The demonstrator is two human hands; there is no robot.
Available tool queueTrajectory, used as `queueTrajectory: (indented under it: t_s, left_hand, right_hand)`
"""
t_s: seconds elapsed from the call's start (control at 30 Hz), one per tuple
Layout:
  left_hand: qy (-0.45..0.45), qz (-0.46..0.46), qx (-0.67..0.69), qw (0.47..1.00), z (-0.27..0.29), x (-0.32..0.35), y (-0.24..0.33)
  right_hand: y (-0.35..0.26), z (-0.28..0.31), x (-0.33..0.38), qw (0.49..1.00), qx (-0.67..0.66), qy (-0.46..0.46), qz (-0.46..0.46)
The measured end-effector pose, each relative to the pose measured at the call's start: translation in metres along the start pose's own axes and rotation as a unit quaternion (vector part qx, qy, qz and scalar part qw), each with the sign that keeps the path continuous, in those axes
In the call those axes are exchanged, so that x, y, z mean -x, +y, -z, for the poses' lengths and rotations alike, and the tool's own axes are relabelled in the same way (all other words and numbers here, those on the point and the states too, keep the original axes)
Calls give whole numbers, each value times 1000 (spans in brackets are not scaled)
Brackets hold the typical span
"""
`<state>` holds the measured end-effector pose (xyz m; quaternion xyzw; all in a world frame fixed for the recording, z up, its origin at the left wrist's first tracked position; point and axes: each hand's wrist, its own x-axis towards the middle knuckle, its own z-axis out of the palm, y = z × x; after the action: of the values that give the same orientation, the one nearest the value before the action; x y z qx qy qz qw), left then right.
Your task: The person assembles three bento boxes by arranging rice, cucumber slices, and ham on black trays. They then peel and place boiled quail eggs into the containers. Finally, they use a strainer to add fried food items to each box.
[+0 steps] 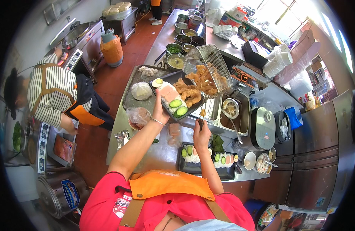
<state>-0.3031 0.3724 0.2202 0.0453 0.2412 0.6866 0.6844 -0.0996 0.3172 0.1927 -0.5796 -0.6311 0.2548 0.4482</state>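
In my left hand (pixel 159 110) is a black food tray (pixel 170 78), its fingers supporting the near left side. On the tray lie white rice, cucumber slices (pixel 177 107), pink ham slices (pixel 168 92), half a boiled egg (pixel 157 82) and fried chicken (pixel 190 95). My right hand (pixel 201 135) is closed round the dark handle (pixel 201 122) of a wire frying basket (pixel 220 75). The basket is tilted over the tray's far right side, with more fried pieces (pixel 202 77) in it. Where the basket meets the tray is partly hidden by the chicken.
Two filled black trays (pixel 184 166) stand on the counter near me. A sink with a ladle (pixel 230 108) and a rice cooker (pixel 262 127) are on the right. Pots of food (pixel 174 48) line the far counter. A co-worker in stripes (pixel 54 86) works at the left.
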Motion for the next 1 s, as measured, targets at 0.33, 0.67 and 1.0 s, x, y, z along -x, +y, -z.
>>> queueTrajectory:
  t_s: [0.33,0.67,1.0]
  left_hand:
    - [-15,14,-14,1000,33,13,12]
    - [-8,33,-49,998,66,91,33]
    - [103,95,-123,983,198,211,26]
  right_hand:
    - [-54,16,-6,938,-294,-67,-171]
    - [-57,66,-15,862,-414,-130,-260]
    - [-26,101,-7,879,-366,-146,-269]
